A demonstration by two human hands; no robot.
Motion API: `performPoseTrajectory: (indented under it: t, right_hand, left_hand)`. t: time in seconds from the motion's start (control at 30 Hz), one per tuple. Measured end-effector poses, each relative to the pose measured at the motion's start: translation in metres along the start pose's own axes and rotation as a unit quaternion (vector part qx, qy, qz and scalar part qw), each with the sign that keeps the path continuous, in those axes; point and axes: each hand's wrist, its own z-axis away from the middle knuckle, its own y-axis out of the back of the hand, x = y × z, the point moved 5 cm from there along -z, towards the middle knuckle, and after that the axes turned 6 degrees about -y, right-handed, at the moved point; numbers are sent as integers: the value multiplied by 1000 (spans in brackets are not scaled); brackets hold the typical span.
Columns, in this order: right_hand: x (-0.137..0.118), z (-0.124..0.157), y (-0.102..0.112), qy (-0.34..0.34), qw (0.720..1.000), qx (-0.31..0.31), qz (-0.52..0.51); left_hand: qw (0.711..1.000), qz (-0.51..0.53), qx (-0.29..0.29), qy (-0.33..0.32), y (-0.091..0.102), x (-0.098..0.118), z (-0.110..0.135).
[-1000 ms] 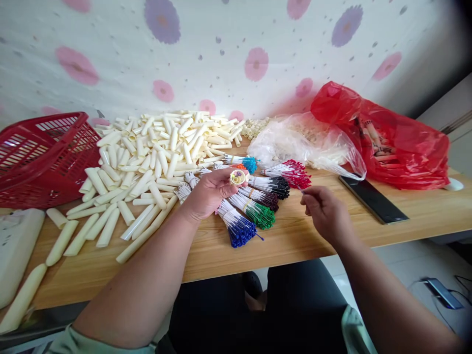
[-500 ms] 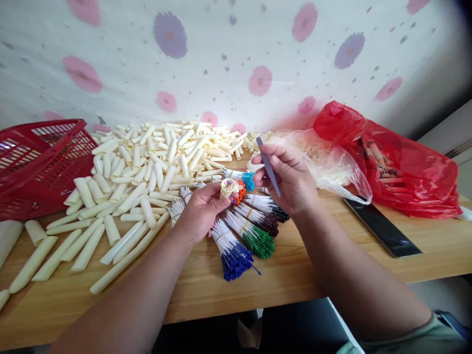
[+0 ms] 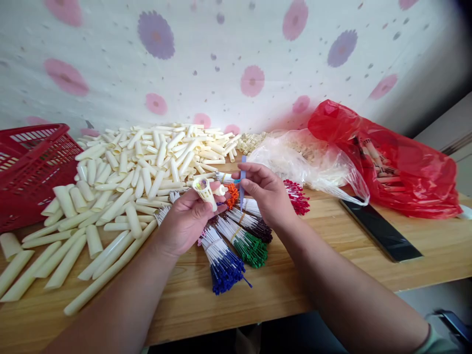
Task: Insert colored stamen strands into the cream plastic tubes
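Note:
Between the fingers of my left hand (image 3: 182,221) is a small cream plastic holder (image 3: 205,191) with slotted sides, its open end tilted up and to the left. Something yellowish and purple shows inside it. A second small cream piece (image 3: 221,191) sits at the same fingertips; whether the two are joined I cannot tell. My right hand (image 3: 263,191) pinches slim bluish-grey tweezers (image 3: 242,184), upright and pointing down, just right of the holder. Below both hands lie banded bundles of white sticks with coloured tips: blue (image 3: 226,270), green (image 3: 250,248), dark maroon (image 3: 260,228), orange (image 3: 232,196) and red (image 3: 297,196).
A large heap of cream plastic tubes (image 3: 147,167) spreads over the left of the wooden table (image 3: 280,295). A red basket (image 3: 40,182) stands far left. To the right are a clear plastic bag (image 3: 306,160), a red bag (image 3: 409,172) and a black phone (image 3: 379,228).
The view has shifted slightly. My left hand has turned the holder so that its slotted side shows. My right hand has come lower and leftward, bringing the tweezers closer to it.

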Motion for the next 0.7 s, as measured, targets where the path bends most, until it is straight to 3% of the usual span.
performPoseTrajectory:
  t: [0.2,0.37,0.7]
  right_hand:
    - [6,8,-14,60,998,2,28]
    - [3,11,-19,69,997,13,11]
    - [11,8,-23,-68,989,-108,69]
  left_hand:
    - [998,-20,-60,20,-9,-10,6]
    - [998,-27,-61,12,-7,-11,8]
    - [997,-33,-72,-16,-6,-7,8]
